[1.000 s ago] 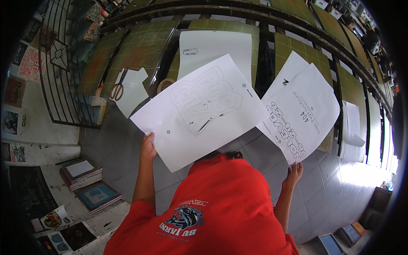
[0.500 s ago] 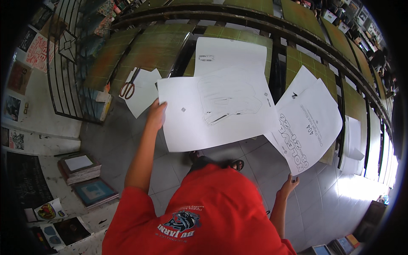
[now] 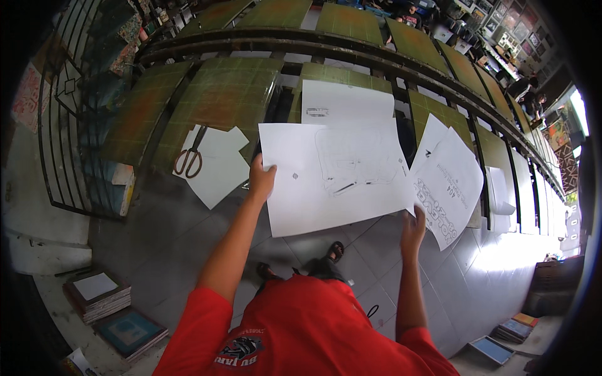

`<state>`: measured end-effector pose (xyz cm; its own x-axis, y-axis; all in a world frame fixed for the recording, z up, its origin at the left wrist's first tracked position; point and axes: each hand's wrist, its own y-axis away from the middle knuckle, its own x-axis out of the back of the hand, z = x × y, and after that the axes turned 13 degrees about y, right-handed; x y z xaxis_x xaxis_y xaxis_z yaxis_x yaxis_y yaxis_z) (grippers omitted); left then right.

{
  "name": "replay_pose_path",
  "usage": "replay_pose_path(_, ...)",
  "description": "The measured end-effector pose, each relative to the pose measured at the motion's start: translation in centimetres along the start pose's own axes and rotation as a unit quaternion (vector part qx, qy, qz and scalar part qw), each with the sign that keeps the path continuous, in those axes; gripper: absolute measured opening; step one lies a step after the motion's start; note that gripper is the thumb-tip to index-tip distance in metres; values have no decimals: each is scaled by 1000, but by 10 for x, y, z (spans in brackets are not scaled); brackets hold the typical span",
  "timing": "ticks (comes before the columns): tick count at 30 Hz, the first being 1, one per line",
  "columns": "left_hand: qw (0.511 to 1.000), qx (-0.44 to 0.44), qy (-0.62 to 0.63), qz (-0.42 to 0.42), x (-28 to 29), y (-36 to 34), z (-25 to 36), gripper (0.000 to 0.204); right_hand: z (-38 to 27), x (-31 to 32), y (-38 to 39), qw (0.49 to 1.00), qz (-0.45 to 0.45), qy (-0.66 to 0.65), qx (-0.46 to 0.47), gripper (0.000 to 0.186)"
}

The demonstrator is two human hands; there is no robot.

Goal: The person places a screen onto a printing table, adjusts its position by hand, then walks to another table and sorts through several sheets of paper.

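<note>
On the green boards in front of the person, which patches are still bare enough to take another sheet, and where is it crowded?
Bare: the green board above the scissors, and the far row of boards. Crowded: the centre, where the left hand holds the large sheet over another sheet, and the right, where the right hand holds the printed sheet.

Left hand [image 3: 261,180], right hand [image 3: 413,227] hold sheets [image 3: 335,175].

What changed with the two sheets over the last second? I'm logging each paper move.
The left hand carried the outlined sheet forward over the green table. The right hand rose, keeping the lettered sheet. The scissors stayed put.
</note>
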<state>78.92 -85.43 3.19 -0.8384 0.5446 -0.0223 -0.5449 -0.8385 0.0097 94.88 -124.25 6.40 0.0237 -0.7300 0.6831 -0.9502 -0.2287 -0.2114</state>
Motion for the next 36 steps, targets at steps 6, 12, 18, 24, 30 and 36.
replay_pose_path(6, 996, -20, 82, -5, 35, 15, 12, 34, -54, -76, -218, 991, -51, 30, 124, 48)
replay_pose_path(12, 991, -41, 100, 78, 137, -6, 47, 52, -79, -146, -341, 981, -174, 80, -15, 59)
replay_pose_path(18, 966, -14, 216, 140, 267, -33, 105, 40, -45, -188, -370, 973, -218, -36, -61, 49)
replay_pose_path(24, 907, 43, 299, 295, 313, -64, 39, 36, -87, -157, -333, 937, -205, -275, 75, 22)
replay_pose_path(30, 882, 82, 323, 334, 249, -100, -17, 30, -151, -78, -311, 911, -245, -284, 169, 15)
replay_pose_path(36, 892, 33, 361, 269, 248, -92, -39, 42, -276, -35, -278, 853, -297, -332, 272, 21)
